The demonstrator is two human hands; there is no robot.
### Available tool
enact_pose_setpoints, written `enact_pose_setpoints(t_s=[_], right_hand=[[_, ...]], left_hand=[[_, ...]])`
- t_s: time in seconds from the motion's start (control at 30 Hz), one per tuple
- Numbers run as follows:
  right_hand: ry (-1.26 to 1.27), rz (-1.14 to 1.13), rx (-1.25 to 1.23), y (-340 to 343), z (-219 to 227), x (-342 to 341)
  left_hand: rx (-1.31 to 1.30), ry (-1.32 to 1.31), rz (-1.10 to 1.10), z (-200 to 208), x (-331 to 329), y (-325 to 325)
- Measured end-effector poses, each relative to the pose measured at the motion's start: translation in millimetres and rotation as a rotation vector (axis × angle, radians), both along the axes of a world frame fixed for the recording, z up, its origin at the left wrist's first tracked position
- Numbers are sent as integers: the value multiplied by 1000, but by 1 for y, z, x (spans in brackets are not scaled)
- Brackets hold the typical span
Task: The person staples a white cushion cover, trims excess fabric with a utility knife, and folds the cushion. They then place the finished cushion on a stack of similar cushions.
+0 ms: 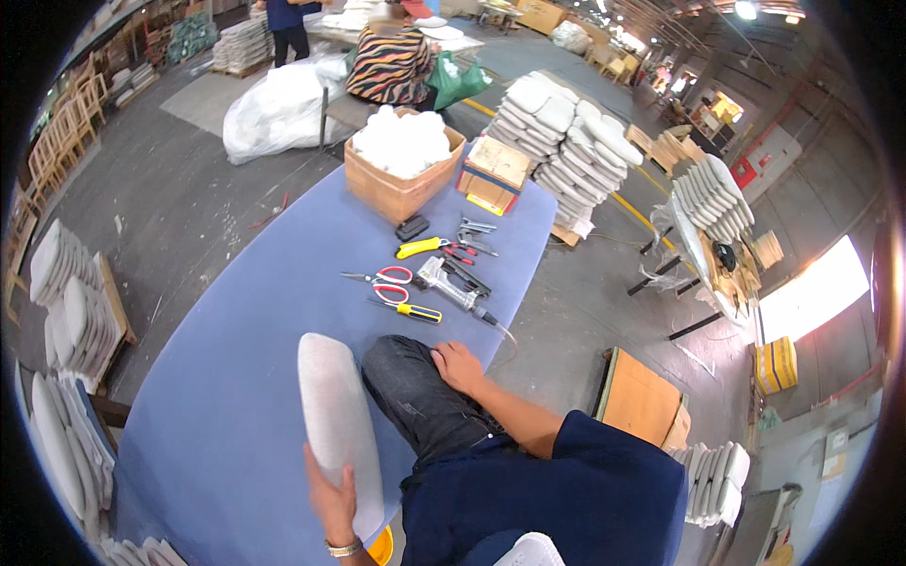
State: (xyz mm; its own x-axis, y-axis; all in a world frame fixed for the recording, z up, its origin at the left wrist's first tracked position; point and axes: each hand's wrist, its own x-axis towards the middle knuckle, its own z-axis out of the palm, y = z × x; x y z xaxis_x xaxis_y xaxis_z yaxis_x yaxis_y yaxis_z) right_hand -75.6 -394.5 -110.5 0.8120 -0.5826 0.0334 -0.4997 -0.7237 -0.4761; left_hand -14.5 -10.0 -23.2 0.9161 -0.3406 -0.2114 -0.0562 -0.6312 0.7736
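Note:
A long, light grey upholstered chair cushion [340,406] stands on its edge on the blue-covered table [217,377], to the left of my raised knee. My left hand [332,495], with a watch at its wrist, grips the near part of this cushion, thumb and fingers apart across it. On the dark jeans of my bent leg rests my right hand [457,366], empty, its fingers laid over the knee. Beyond the knee lie a yellow-handled screwdriver [415,312], red-handled scissors [389,283], a staple gun [448,283], a yellow utility knife [418,247] and red-handled pliers [460,253].
A cardboard box [401,170] of white stuffing and a smaller carton [494,172] stand at the table's far end. Stacked cushions [566,141] rise beyond. An air hose [510,335] hangs over the right edge. Other people work at the back, one in a striped top [389,66].

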Motion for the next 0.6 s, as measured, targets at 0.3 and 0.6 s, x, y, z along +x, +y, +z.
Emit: enact_pose_setpoints(t_s=[0.3, 0.6], right_hand=[[182, -214, 281, -5, -20, -77], [23, -205, 342, -8, -23, 30]], left_hand=[[172, 36, 64, 5, -4, 53], [429, 20, -165, 38, -20, 55]])
